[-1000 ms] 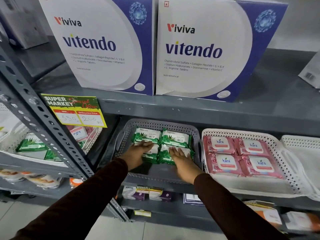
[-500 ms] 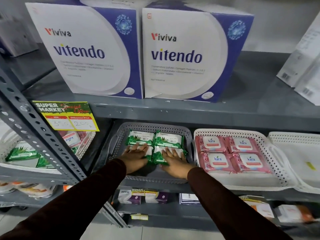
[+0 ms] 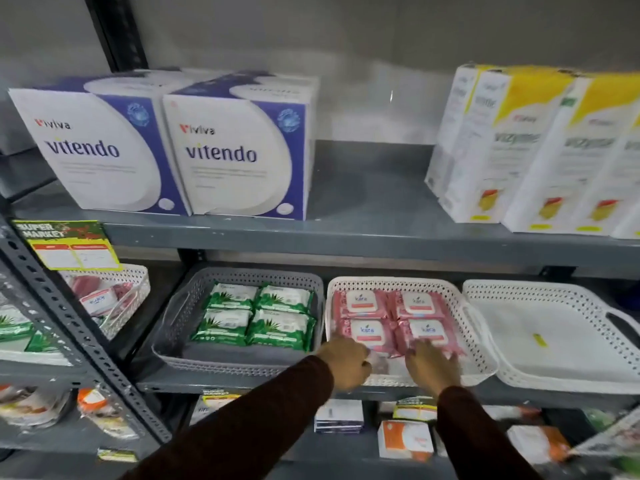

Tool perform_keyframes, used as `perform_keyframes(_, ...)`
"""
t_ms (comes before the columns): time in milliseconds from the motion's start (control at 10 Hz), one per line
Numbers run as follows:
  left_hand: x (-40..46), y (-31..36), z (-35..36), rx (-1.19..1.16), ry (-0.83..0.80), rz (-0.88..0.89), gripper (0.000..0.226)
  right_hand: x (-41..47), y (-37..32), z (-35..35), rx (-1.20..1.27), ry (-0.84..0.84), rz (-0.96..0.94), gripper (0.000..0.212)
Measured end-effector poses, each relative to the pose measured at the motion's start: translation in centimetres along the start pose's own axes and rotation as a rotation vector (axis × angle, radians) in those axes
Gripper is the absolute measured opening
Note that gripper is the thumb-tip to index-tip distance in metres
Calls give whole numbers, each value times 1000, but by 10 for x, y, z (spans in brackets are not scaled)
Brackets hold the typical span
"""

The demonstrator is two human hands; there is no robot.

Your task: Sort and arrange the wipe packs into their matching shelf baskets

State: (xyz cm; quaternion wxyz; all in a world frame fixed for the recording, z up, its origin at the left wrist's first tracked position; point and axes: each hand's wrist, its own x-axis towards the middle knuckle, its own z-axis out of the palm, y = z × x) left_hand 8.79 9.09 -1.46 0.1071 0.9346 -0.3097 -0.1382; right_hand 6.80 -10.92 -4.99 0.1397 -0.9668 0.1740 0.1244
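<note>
Four green wipe packs (image 3: 256, 317) lie in a two-by-two block in the grey basket (image 3: 242, 271) on the middle shelf. To its right, four pink wipe packs (image 3: 391, 315) fill the white basket (image 3: 391, 281). My left hand (image 3: 346, 362) sits at the front edge of the front-left pink pack with its fingers curled; blur hides whether it grips. My right hand (image 3: 433, 367) lies flat, fingers spread, on the front edge of the front-right pink pack.
An empty white basket (image 3: 519, 291) stands to the right. A small white basket (image 3: 136, 271) with pink packs sits left, behind a slanted perforated steel post (image 3: 69, 323). Blue-white boxes (image 3: 166, 150) and yellow-white boxes (image 3: 540, 150) stand on the shelf above. Small cartons (image 3: 405, 441) lie on the shelf below.
Both hands left the green packs in the grey basket and moved right onto the front pink packs in the white basket. The view swung right and up.
</note>
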Motion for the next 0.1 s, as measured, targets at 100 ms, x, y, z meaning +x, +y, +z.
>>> perform_keyframes(100, 10, 38, 6, 21, -14, -61, 34, -12, 16, 9, 61, 127, -204, 46)
